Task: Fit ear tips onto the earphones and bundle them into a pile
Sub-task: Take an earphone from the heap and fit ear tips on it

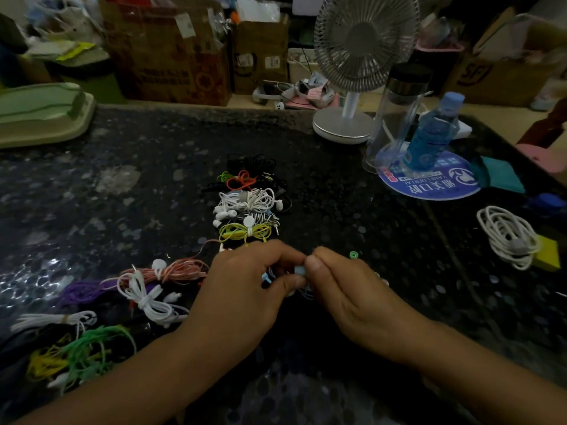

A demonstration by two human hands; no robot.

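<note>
We hold our two hands together low at the centre of the dark stone table [337,194], fingertips meeting over one small job. Our left hand [245,289] curls its thumb and fingers around a pale blue earphone [266,277], whose thin cord trails down between the palms; our right hand [343,289] pinches a small pale blue ear tip [300,269] between thumb and forefinger, pressed right against the left fingertips. We judge the tip is being pushed onto the bud, which is why both grips are tight and close: a part that small needs bracing from both sides.

At 12 o'clock from the hands runs a row of wound bundles [248,204], black, orange, white and yellow-green, each tied at the waist. We take this for the finished pile, kept near so a done set can be laid down without reaching far. At 8 o'clock lie looser coils [147,289], pink, white, purple and green, probably waiting their turn. A single green ear tip [354,255] sits on the stone at 1 o'clock, just beyond the right knuckles, handy for a later bud.

At 3 o'clock, well apart, rests a thick white cable coil [507,237]. At 1 o'clock stand a desk fan [362,56] and a blue bottle [432,136].
</note>
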